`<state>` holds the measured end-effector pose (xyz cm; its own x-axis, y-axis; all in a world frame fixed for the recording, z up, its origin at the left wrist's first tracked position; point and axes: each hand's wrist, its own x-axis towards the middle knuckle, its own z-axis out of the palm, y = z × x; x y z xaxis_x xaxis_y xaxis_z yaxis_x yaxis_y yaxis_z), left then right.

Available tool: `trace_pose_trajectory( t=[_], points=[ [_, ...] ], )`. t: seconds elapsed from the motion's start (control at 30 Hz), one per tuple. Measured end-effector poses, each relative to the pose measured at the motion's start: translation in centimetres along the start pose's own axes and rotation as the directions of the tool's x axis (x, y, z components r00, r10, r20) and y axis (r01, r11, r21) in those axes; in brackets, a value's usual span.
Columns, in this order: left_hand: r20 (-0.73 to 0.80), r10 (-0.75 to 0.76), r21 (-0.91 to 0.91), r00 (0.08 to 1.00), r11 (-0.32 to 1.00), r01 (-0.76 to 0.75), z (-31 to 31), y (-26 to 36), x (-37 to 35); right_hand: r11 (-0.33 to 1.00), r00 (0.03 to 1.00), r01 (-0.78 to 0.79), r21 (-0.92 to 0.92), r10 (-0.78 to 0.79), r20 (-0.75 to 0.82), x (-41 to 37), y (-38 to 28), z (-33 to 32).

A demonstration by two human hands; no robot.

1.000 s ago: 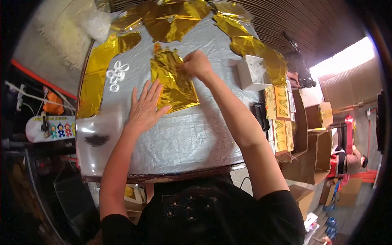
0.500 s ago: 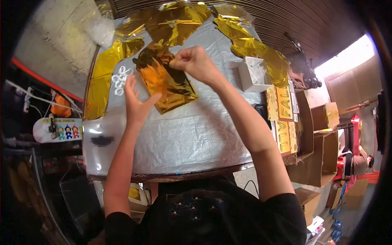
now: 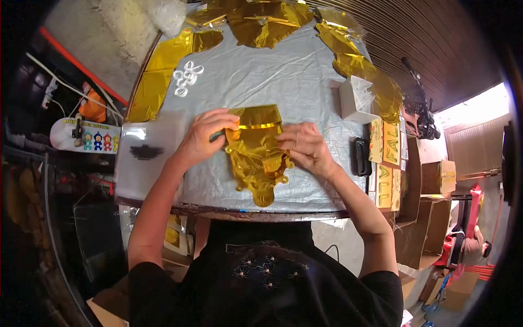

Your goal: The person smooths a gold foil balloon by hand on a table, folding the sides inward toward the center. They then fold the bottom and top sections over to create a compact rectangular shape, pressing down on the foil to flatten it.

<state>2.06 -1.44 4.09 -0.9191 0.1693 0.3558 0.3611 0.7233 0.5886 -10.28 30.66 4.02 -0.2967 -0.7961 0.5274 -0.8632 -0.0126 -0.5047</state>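
A deflated gold foil balloon (image 3: 255, 155) lies folded near the front middle of the silver-covered table, its scalloped end with a rounded tab toward me. My left hand (image 3: 210, 135) is closed on its left edge, fingertips over the upper fold. On the opposite edge, my right hand (image 3: 308, 148) has its fingers bent and pressed against the foil; they are slightly blurred. White ribbon loops (image 3: 188, 79) lie beyond my left hand. Left of that hand is a stack of clear plastic sheets or bags (image 3: 144, 174) with a dark mark.
More gold foil balloons (image 3: 267, 27) line the table's far and side edges. At right stand a white box (image 3: 355, 106) of clear plastic pieces, a black object (image 3: 360, 156) and printed boxes (image 3: 388, 163). Cardboard boxes (image 3: 430, 229) and another person (image 3: 473, 249) are farther right.
The balloon has come nearer to me and turned, with its scalloped end now facing me. My right hand has come down from its far end; my left hand now grips its left edge.
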Motion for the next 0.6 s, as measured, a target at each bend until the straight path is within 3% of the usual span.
trace_pose_trajectory(
  t=[0.13,0.2,0.3,0.43,0.6],
  points=[
    [0.014,-0.051,-0.049,0.999,0.997,0.051,-1.0,1.8,-1.8,0.999,0.995,0.011,-0.047,-0.006,0.099,-2.1,0.1,0.8],
    [-0.057,-0.159,-0.230,0.986,0.963,0.142,-1.2,2.4,-2.1,0.994,0.993,0.055,-0.093,-0.045,0.113,-2.3,0.1,0.7],
    [-0.169,-0.143,-0.168,0.975,0.979,0.114,-0.5,1.7,-1.1,0.985,0.991,0.095,-0.144,-0.080,0.108,-2.3,0.1,0.8],
    [-0.143,-0.168,-0.144,0.975,0.978,0.148,1.9,0.5,0.1,0.958,0.987,0.136,-0.252,-0.109,0.117,-2.7,-0.1,0.9],
    [-0.118,-0.084,-0.079,0.989,0.994,0.075,4.7,-0.9,2.3,0.942,0.996,0.088,-0.323,-0.081,0.034,-2.8,0.4,1.4]
  ],
)
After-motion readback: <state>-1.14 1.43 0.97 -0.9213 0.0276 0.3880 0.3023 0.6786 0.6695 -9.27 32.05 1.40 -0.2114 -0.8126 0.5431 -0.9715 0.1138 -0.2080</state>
